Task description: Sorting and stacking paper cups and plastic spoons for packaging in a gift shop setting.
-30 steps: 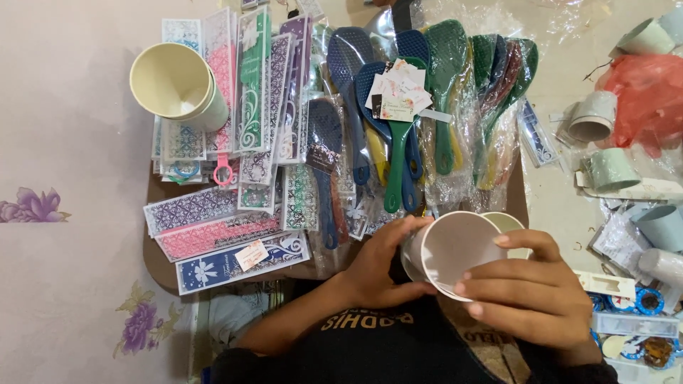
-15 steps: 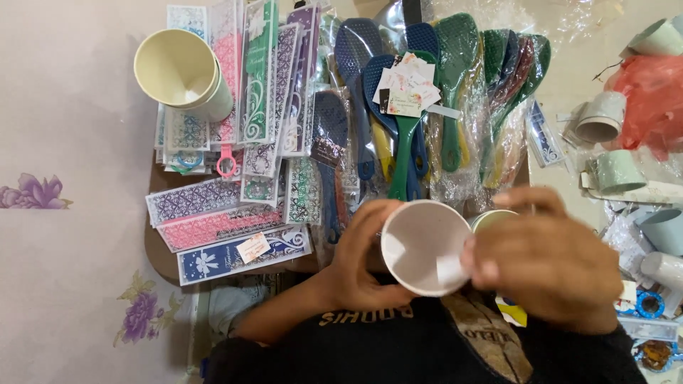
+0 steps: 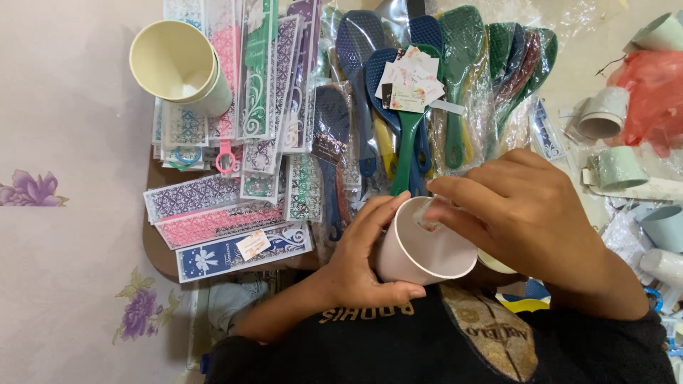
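My left hand (image 3: 363, 263) wraps around the side of a pale pink plastic cup (image 3: 420, 250) held close to my chest, its mouth tipped toward me. My right hand (image 3: 533, 213) rests over the cup's far rim, with fingertips reaching inside it. A second cream cup (image 3: 498, 264) peeks out just under my right hand. A stack of cream cups (image 3: 181, 67) stands on packaged goods at the upper left.
Flat patterned packages (image 3: 235, 213) in pink, blue, green and purple cover a low round table (image 3: 158, 249). Bagged plastic paddle brushes (image 3: 427, 92) lie behind the cup. Mint and white cups (image 3: 619, 167) and a red bag (image 3: 658, 92) clutter the right side.
The cup has turned from facing the camera to tipping toward my chest. My right hand moved from beside the cup onto its rim, fingers going inside.
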